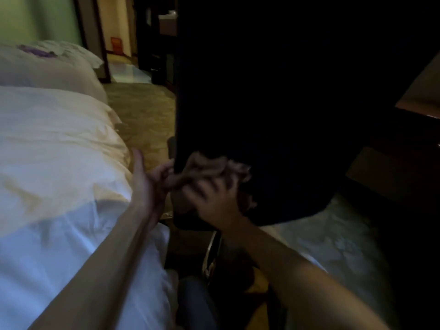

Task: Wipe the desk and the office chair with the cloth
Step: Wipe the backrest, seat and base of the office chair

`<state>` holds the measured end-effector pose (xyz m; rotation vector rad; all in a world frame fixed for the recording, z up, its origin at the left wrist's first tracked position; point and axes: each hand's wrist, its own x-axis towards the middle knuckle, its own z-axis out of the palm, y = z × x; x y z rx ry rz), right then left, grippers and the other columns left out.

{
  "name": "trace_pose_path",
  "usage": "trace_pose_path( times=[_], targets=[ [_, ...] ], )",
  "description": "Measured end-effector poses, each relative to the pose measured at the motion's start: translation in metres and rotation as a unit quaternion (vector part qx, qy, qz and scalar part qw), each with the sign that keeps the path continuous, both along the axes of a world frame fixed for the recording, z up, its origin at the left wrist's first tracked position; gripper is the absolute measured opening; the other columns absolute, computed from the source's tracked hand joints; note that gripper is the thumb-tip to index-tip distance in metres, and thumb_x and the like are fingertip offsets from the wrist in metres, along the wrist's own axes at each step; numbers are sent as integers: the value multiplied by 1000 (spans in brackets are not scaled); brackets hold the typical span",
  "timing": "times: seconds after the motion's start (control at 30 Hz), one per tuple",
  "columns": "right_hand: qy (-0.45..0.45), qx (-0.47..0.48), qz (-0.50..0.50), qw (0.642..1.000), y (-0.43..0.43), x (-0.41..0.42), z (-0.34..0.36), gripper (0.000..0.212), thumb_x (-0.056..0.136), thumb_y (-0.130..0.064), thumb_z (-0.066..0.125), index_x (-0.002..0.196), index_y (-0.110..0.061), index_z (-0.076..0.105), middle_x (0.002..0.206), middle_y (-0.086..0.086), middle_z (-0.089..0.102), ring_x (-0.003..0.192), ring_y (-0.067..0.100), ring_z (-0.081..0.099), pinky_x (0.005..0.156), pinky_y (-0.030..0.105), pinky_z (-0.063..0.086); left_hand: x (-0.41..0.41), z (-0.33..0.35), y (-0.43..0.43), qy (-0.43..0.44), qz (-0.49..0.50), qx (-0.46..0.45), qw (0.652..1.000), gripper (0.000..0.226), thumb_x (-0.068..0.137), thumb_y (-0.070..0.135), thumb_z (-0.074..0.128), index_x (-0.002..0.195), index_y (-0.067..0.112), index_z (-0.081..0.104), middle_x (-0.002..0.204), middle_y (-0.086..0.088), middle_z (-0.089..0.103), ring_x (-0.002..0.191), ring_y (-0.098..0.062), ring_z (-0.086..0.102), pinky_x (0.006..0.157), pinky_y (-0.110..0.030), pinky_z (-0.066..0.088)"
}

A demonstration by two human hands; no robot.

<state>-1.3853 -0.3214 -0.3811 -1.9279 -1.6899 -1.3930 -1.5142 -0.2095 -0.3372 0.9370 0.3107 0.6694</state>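
The right hand (215, 201) holds a bunched brownish cloth (214, 166) flat against the lower back of the dark office chair (273, 103), its fingers curled into the folds. More of the cloth shows under the heel of the hand. The left hand (148, 184) is just beside it at the chair back's left edge, thumb raised and fingers bent toward that edge and the near end of the cloth. Motion blur keeps me from telling whether they actually grip anything.

The chair back stands upright and fills the middle of the view, its rounded bottom edge just below the hands. A pale metal leg (211, 246) of its base shows underneath.

On the left, a bed (54, 144) with white covers runs close alongside the left forearm, leaving only a narrow strip of patterned carpet (142, 108) between the bed's edge and the chair. More carpet lies open to the right of the chair's bottom edge. The lit wooden corner of the desk (422, 89) sits at the far right, well apart from both hands, with dark furniture below it.
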Motion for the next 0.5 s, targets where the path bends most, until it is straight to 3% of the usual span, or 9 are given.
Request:
trace_pose_path(
  times=[0.1,0.17,0.23,0.33,0.4,0.43,0.47,0.5],
  targets=[
    [5,-142,-24,990,-13,2,-82,37,90,-45,64,127,-41,65,131,-1,64,124,26,48,106,45,27,2,-6,-1,-8,26,-6,1000,87,88,85,15,93,16,68,80,0,50,71,-11,48,66,-24,34],
    [-57,-261,-61,962,-24,8,-101,38,97,-46,58,135,-41,56,138,0,57,127,26,42,108,44,23,2,-5,-1,-12,34,2,999,89,90,83,13,100,13,67,83,-1,51,74,-11,48,70,-26,35],
    [-130,-329,-43,934,-32,23,-103,33,102,-37,45,128,-43,65,133,-4,64,123,29,45,109,48,23,-2,-5,-3,-10,28,14,999,91,91,82,12,104,11,68,86,-2,51,76,-12,48,72,-27,35],
    [-182,-390,-7,903,-46,35,-75,34,90,-39,58,120,-53,65,113,-18,69,113,20,51,102,45,31,-4,-3,-3,-28,19,-3,999,92,91,81,19,104,12,78,90,-4,54,79,-11,51,75,-26,37],
    [-65,-246,-64,965,-61,34,-26,32,91,-58,46,117,-49,61,105,-16,63,101,13,55,89,37,34,-4,-1,-6,-15,11,-1,1000,80,92,78,28,91,20,84,85,1,51,74,-8,48,68,-21,38],
    [14,-145,-82,986,-67,36,12,48,88,-74,39,120,-42,56,113,-12,57,100,12,58,88,35,40,-3,0,-8,0,15,13,1000,72,92,75,34,85,25,84,82,3,50,72,-7,48,63,-17,38],
    [31,-19,-78,996,-71,43,48,70,83,-87,34,126,-34,53,125,-7,53,107,13,60,92,36,47,-2,1,-12,20,24,34,999,63,92,73,40,80,28,83,80,4,53,70,-6,51,59,-14,41],
    [84,30,-80,993,-74,51,97,84,80,-92,34,135,-31,52,139,-2,51,120,16,59,104,44,47,0,2,-15,41,34,63,997,57,90,72,46,79,30,82,79,6,60,69,-5,57,55,-14,45]
  ],
)
